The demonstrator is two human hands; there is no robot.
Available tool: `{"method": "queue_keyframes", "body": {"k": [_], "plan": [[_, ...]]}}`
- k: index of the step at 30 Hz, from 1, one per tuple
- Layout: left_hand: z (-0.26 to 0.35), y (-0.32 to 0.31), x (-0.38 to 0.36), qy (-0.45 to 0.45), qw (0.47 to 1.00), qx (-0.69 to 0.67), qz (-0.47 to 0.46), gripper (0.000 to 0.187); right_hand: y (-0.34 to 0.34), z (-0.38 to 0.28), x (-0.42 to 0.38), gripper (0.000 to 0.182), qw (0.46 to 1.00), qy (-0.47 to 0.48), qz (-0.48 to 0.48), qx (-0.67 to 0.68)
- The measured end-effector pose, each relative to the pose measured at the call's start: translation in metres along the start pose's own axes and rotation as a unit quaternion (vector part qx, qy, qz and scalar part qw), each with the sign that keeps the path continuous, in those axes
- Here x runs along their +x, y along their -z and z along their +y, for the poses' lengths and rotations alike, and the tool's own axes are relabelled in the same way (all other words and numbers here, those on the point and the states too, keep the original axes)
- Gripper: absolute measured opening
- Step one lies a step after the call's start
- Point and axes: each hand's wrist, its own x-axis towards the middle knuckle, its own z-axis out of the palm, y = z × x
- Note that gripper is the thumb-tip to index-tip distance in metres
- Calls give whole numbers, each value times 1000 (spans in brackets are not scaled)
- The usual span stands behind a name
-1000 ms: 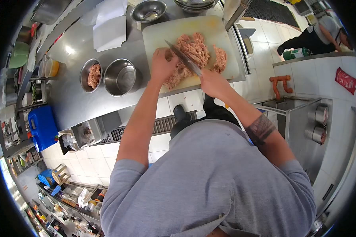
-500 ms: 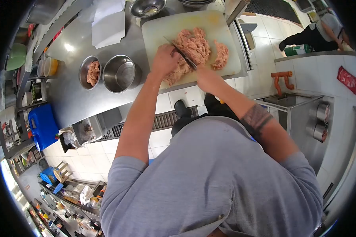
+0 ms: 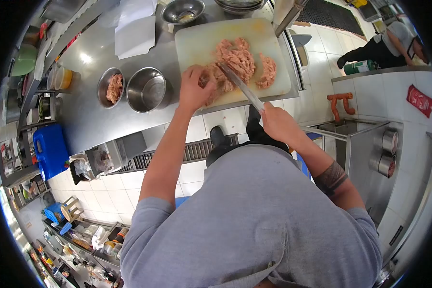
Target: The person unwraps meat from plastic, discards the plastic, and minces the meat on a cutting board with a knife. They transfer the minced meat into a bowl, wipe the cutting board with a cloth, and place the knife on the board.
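Note:
A pale cutting board [image 3: 201,41] lies on the steel counter and carries a heap of raw pink meat [image 3: 237,60]. My left hand [image 3: 193,89] presses on the near left part of the meat. My right hand [image 3: 278,124] grips the handle of a long knife [image 3: 241,85], held off the counter's front edge. The blade points up-left, with its tip resting in the meat beside my left fingers. A smaller separate piece of meat [image 3: 267,69] lies on the right of the board.
Left of the board stand an empty steel bowl [image 3: 146,90] and a smaller steel bowl [image 3: 110,87] holding meat. More bowls [image 3: 182,10] and white paper [image 3: 135,34] sit at the back. A blue canister [image 3: 50,150] stands lower left. Another person [image 3: 386,43] bends over at the upper right.
My right hand has drawn the knife back toward me and to the right, off the board's edge, so the blade slid through the meat. My left hand stayed on the meat.

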Motion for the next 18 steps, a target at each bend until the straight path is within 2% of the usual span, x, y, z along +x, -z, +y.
{"method": "queue_keyframes", "body": {"k": [1,4,8,10,12,13,15,18], "plan": [[-1,1,-3,-43,999,30,-7,42,4,-9,-1,27,1000,1,-1,-1],[0,-3,0,-63,998,28,-10,43,10,-29,-2,27,1000,9,-14,-2],[3,-7,5,-48,999,19,-15,42,5,-29,9,26,999,9,-30,-30],[3,-7,8,5,996,4,-88,47,8,-35,17,25,999,20,-31,-27],[3,-8,10,4,996,10,-92,48,12,-45,32,20,993,-35,-105,42],[0,-10,10,2,995,16,-95,50,3,-40,46,20,992,-36,-108,43],[-8,-17,12,-7,996,9,-93,50,-19,-29,78,17,992,22,-103,67],[-8,-15,13,-6,995,6,-104,51,-7,-67,103,20,992,-25,-102,72]]}}
